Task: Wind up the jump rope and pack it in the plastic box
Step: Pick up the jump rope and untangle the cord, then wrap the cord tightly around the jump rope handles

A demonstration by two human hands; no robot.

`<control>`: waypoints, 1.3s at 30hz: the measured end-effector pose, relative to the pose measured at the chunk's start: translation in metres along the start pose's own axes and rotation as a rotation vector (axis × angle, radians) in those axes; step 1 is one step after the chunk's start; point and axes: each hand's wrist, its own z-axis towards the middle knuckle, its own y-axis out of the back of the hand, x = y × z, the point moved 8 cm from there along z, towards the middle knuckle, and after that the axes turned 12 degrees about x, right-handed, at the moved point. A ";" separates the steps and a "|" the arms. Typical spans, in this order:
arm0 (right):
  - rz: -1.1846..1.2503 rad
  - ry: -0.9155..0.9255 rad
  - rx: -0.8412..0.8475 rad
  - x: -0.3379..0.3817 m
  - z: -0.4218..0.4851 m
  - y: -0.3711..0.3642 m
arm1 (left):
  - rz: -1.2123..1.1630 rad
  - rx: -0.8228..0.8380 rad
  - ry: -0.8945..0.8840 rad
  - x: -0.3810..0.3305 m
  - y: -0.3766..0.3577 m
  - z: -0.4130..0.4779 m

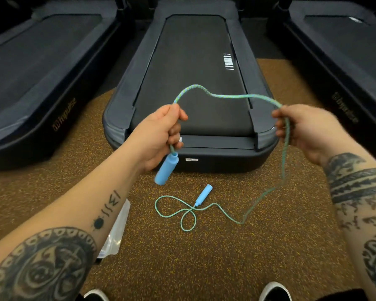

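Jump rope [237, 96] arcs in the air btwn both hands, w/ the rest dropping from the right hand [302, 129] to the floor [204, 257], where it loops and ends at the second blue handle [203, 195]. Left hand [161, 131] has fingers curled round the cord just above the first handle [166, 168], which hangs below the fist. Right hand grips the cord too. Clear plastic box [115, 233] sits on the floor at left (mostly hidden behind the left forearm). Dark treadmill [193, 72] lies just beyond.
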 end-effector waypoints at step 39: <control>-0.215 0.369 0.587 0.017 -0.022 -0.187 | 0.197 0.214 0.223 0.006 -0.008 -0.047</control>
